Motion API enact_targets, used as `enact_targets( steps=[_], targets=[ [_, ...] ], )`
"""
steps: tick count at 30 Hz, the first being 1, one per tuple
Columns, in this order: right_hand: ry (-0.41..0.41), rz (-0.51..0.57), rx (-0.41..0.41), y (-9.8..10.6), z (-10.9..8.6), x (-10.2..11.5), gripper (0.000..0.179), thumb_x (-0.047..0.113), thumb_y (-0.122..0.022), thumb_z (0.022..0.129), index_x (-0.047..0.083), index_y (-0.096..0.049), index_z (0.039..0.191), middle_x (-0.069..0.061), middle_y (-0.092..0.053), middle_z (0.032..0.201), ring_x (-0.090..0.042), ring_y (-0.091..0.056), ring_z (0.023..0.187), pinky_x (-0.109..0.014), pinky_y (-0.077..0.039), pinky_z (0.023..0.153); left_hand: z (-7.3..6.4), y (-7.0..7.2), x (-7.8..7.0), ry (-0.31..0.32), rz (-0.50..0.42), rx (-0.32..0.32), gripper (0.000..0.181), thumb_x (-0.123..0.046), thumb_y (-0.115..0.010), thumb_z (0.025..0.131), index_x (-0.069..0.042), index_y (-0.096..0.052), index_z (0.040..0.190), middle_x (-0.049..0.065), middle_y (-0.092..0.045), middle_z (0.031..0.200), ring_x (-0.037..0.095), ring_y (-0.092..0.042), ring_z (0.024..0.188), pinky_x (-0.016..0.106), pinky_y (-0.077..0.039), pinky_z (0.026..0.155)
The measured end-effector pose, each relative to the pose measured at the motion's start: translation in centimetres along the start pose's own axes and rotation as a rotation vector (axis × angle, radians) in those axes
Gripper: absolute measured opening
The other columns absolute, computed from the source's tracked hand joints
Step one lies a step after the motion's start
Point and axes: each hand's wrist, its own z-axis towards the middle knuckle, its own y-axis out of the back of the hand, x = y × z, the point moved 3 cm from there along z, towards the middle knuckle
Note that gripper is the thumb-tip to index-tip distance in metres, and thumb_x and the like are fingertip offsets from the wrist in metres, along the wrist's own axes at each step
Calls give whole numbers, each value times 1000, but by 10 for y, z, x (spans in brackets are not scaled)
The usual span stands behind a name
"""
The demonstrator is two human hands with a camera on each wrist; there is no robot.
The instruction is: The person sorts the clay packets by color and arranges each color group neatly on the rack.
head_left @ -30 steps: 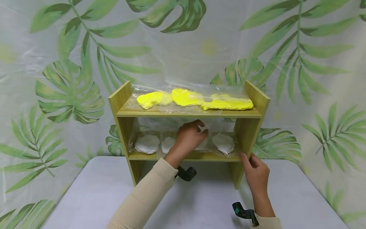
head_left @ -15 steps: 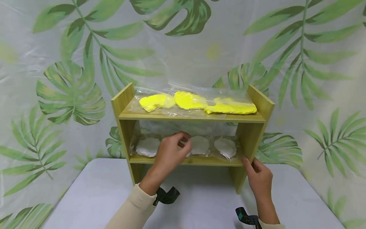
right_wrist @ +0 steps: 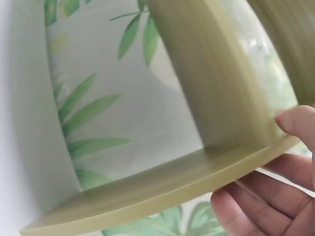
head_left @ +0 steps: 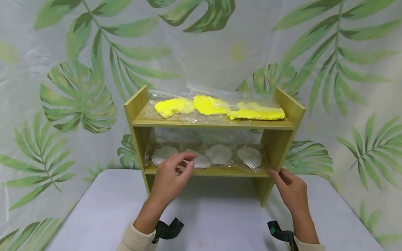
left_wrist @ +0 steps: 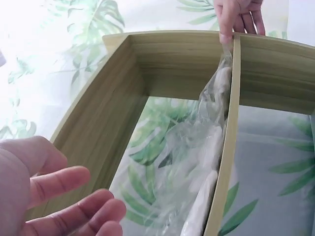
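Note:
A two-tier wooden shelf rack (head_left: pixel 213 123) stands on the table. On its lower board lie several white, flattened lumps in clear plastic bags (head_left: pixel 218 154). My left hand (head_left: pixel 171 176) hovers in front of the lower board's left part, fingers loosely bent and holding nothing; the left wrist view shows the same hand (left_wrist: pixel 64 196) apart from the bags. At the rack's right side panel (head_left: pixel 278 137), my right hand (head_left: pixel 290 191) grips the edge. In the right wrist view its thumb (right_wrist: pixel 298 123) is on the inner side, with the fingers on the outer side.
Three bright yellow pieces (head_left: pixel 211 105) in clear bags lie along the top board. A white-covered table (head_left: pixel 220 223) carries the rack, and a leaf-patterned curtain (head_left: pixel 207 62) hangs behind. Each wrist wears a black camera mount (head_left: pixel 169 229).
My left hand has drawn back from the lower shelf, moving left and toward me, uncovering the middle white bags. My right hand keeps its grip on the side panel.

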Motion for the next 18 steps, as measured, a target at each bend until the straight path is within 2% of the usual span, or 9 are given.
enact_targets(
  steps=[4, 9, 12, 18],
  targets=[
    [-9, -4, -7, 10, -4, 10, 43, 39, -65, 91, 7, -69, 120, -14, -70, 106, 25, -47, 78, -3, -41, 64, -12, 8, 4, 53, -30, -4, 16, -23, -62, 95, -27, -70, 108, -10, -68, 101, 3, -62, 84, 28, -54, 67],
    [15, -21, -102, 19, -9, 21, 36, 36, -66, 91, 12, -71, 117, -9, -72, 104, 25, -49, 78, -5, -42, 63, -25, 18, 7, 107, -54, -18, 16, -26, -61, 96, -32, -68, 109, -11, -68, 103, 6, -63, 88, 31, -54, 72],
    [60, -39, -162, 24, -12, 29, 31, 33, -66, 91, 15, -73, 115, -6, -73, 100, 25, -49, 77, -4, -41, 63, -32, 25, 5, 131, -81, -36, 16, -25, -62, 96, -32, -68, 109, -10, -69, 103, 7, -65, 87, 32, -54, 73],
    [180, -49, -266, 33, -18, 48, 23, 26, -68, 90, 15, -75, 109, -6, -74, 91, 26, -49, 76, -2, -40, 64, -44, 34, 3, 155, -145, -73, 19, -15, -60, 96, -22, -69, 112, -5, -70, 105, 10, -67, 85, 30, -54, 72]
  ],
)
